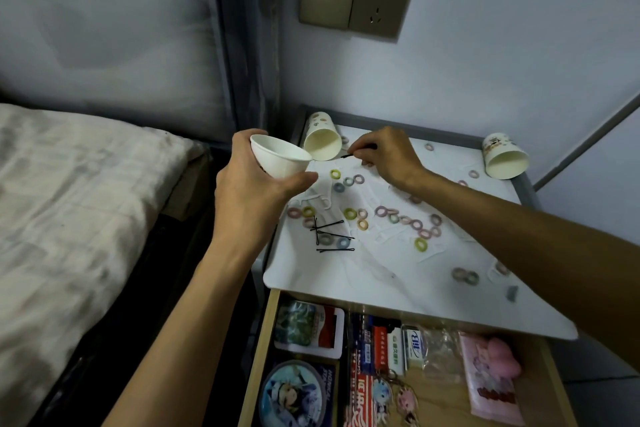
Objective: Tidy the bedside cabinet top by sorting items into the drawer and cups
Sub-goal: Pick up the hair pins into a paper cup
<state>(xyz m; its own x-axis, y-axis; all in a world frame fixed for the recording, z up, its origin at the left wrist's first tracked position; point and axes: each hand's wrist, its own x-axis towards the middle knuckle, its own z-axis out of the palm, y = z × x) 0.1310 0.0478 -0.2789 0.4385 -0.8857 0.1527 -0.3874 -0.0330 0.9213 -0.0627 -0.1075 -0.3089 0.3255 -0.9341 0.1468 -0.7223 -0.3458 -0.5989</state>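
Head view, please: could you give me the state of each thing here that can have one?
Drawer, open.
Held paper cup, tilted, gripped by left hand.
Back-left paper cup, on its side.
Back-right paper cup, on its side.
Bobby pin, pinched by right hand.
Hair ties, scattered on cabinet top.

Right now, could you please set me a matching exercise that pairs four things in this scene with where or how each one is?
1 cup nearest the bed
2 rightmost cup
3 drawer
4 rear hairpin

A pulled open
B pinched by right hand
C gripped in left hand
D lying on its side

Pairs: 1-C, 2-D, 3-A, 4-B
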